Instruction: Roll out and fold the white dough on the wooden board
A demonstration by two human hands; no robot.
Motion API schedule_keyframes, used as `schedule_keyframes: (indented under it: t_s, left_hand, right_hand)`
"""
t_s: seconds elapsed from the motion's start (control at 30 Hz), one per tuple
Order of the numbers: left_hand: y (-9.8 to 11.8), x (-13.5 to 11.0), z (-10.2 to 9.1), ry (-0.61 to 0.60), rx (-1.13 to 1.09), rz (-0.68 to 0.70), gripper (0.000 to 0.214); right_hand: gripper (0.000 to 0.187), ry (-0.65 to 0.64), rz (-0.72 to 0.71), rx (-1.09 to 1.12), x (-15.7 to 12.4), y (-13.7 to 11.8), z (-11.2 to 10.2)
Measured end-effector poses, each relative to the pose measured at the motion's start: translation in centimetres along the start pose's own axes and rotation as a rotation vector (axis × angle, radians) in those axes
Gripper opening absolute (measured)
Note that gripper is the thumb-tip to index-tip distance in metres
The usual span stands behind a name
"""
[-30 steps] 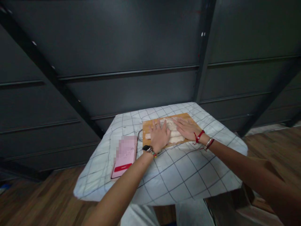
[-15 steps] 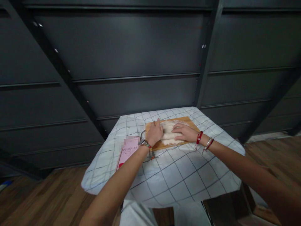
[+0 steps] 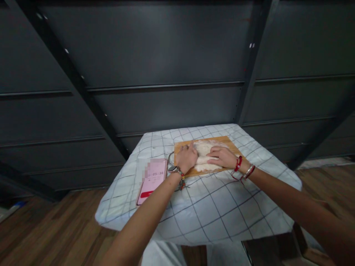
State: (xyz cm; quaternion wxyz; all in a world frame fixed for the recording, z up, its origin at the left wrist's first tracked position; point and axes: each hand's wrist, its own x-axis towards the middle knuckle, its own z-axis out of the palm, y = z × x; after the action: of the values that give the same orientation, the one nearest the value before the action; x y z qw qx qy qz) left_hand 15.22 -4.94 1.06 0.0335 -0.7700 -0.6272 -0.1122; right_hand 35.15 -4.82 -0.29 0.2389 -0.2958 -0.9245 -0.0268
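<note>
A pale lump of dough (image 3: pixel 203 152) lies on a wooden cutting board (image 3: pixel 230 145) near the far side of a small table. My left hand (image 3: pixel 186 159) is curled against the dough's left end, fingers closed on it. My right hand (image 3: pixel 223 156) presses on the dough's right side with its fingers bent over it. I wear a watch and beaded band on the left wrist, and red and silver bracelets on the right.
The table carries a white checked cloth (image 3: pixel 210 207). A pink phone (image 3: pixel 152 180) showing a timer lies left of the board. A dark metal panelled wall (image 3: pixel 166 74) stands right behind the table. Wooden floor (image 3: pixel 55 229) surrounds it.
A second ago both hands lay flat with spread fingers on the dough. They have since curled and gathered the dough into a more compact lump. The view shifted slightly.
</note>
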Motion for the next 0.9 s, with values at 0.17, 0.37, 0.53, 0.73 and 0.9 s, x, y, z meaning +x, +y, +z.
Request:
schedule_keyframes:
  t_s: [0.17,0.37,0.53,0.73,0.9]
  left_hand:
    - [0.3,-0.3,-0.1,0.022,-0.003,-0.016,0.05]
    - [0.5,-0.5,-0.2,0.04,-0.005,-0.03,0.05]
    - [0.5,-0.4,-0.5,0.043,-0.02,-0.034,0.048]
    - [0.4,-0.6,-0.8,0.004,-0.056,-0.066,0.048]
    - [0.3,-0.8,-0.6,0.035,-0.054,-0.026,0.047]
  right_hand:
    - [0.031,0.004,0.022,-0.007,0.3,-0.3,-0.2]
    - [0.027,-0.02,0.099,-0.041,0.9,-0.9,-0.4]
    - [0.026,-0.122,0.183,-0.074,1.8,-1.4,-1.1]
    - [0.032,-0.214,0.254,0.107,2.1,-0.8,-1.8]
    - [0.025,-0.234,0.156,0.001,1.9,-1.4,-1.8]
